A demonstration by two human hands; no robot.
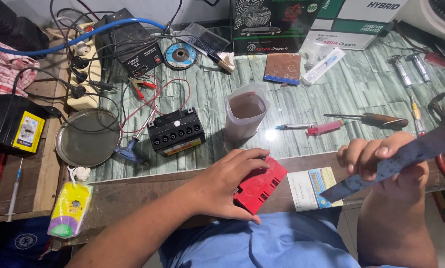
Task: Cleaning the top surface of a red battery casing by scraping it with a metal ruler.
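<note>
Nearest of all, the person's left hand (227,186) lies over a red plastic battery cover (259,184) at the near edge of the tabletop (341,84), fingers spread and curled around its left side, thumb underneath — holding it down against the wooden edge. To the right, the right hand (381,161) is raised, its fingers pinched shut around a long, dark flat metal blade (406,156) that slants up to the right. Just beneath that blade a small printed card (309,187) lies on the wood, right beside the red cover.

A little farther in, a small black battery (176,131) with a row of round holes on top sits left of centre, red wires looping behind it. Just right of it stands a translucent plastic cup (245,115) with a brownish liquid. A round metal plate (87,138) rests at the left. Farther right lie a syringe (294,126) and a wooden-handled screwdriver (371,119). At the far side — a black charger box (133,49) with tangled cables.
</note>
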